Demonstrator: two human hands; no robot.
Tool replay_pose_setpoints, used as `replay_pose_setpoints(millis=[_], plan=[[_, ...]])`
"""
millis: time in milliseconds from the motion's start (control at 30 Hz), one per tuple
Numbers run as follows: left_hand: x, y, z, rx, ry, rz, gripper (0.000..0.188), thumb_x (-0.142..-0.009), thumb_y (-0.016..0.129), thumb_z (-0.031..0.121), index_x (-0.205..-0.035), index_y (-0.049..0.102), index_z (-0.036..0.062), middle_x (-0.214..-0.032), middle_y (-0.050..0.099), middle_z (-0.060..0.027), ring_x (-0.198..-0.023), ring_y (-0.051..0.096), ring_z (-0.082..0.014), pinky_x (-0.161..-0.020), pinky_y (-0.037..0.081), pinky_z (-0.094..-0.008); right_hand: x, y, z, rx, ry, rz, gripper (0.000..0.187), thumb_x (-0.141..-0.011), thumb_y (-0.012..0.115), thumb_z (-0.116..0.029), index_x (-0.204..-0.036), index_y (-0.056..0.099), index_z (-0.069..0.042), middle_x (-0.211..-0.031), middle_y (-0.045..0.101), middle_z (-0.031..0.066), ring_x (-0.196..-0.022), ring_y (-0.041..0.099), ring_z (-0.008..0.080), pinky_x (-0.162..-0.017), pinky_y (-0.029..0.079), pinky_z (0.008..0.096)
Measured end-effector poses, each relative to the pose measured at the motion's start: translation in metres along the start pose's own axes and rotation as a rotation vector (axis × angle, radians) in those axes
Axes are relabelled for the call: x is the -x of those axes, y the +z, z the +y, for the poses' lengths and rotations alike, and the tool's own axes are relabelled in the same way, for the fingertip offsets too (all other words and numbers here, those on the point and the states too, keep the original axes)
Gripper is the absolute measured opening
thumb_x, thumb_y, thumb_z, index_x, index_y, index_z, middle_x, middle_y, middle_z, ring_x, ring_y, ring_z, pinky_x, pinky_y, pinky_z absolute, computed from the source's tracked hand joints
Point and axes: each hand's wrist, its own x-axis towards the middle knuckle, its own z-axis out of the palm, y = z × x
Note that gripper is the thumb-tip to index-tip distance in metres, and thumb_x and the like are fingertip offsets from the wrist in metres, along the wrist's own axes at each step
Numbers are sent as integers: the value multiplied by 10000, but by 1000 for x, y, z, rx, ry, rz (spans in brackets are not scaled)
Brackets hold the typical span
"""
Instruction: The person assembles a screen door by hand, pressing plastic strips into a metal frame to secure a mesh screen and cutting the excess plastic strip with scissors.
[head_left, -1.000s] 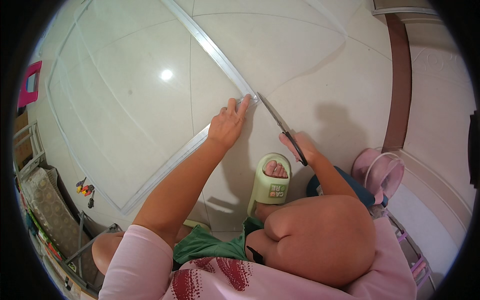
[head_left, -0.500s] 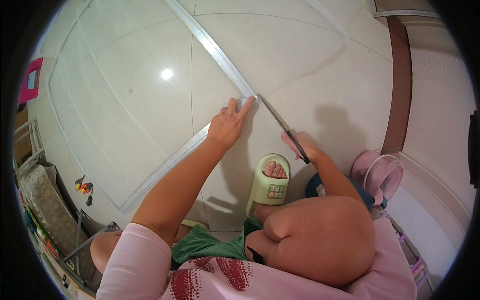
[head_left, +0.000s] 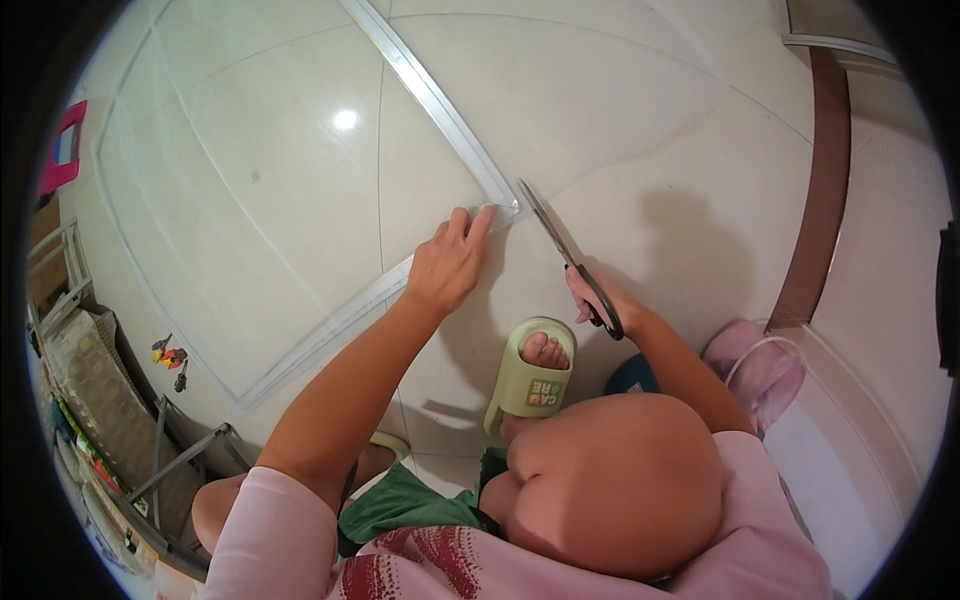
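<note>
Apparently, your left hand [head_left: 446, 262] steadies the pale frame [head_left: 427, 95] on the floor [head_left: 760, 260] with fingertips [head_left: 486, 213] at its right corner, though any pinch is unclear; your right hand [head_left: 622, 297] holds scissors [head_left: 558, 240] by the handles, leaving the blades free beside that corner.

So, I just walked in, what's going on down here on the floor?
A person is crouched over a pale frame lying on the tiled floor. Their left hand has its fingers at the frame's near corner. Their right hand holds black-handled scissors, the blades pointing away from the body, just right of that corner. A thin, sheer sheet spreads past the frame on the right.
</note>
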Motion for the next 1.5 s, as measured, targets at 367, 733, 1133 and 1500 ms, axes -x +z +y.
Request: replay_pose_setpoints(millis=[367,733,1133,1500], plan=[[-2,-2,-2,44,-48,-32,229,-813,554,91,-1011,443,60,-936,469,-99,-857,557,-270,-613,520,-387,8,5,-14,130,129,-9,649,-864,469,-639,-833,563,2,-705,494,65,-687,554,187,-610,484,306],[1,3,-1,124,-59,28,252,-812,610,125,-1023,475,98,-949,490,-80,-823,579,-266,-578,472,-408,14,16,-39,99,114,131,674,-862,465,-642,-905,580,20,-775,523,72,-733,562,189,-673,522,331],[3,8,-6,139,-44,88,217,-771,609,108,-922,455,82,-873,484,-72,-836,571,-230,-605,501,-366,14,0,-34,75,110,10,617,-847,468,-662,-724,475,-57,-650,436,6,-608,478,122,-614,503,296],[3,10,-7,163,-18,121,238,-760,626,107,-943,474,92,-871,505,-67,-796,583,-244,-587,488,-370,14,5,-22,33,43,36,675,-818,469,-711,-730,484,-42,-625,431,11,-579,482,125,-599,506,307]])
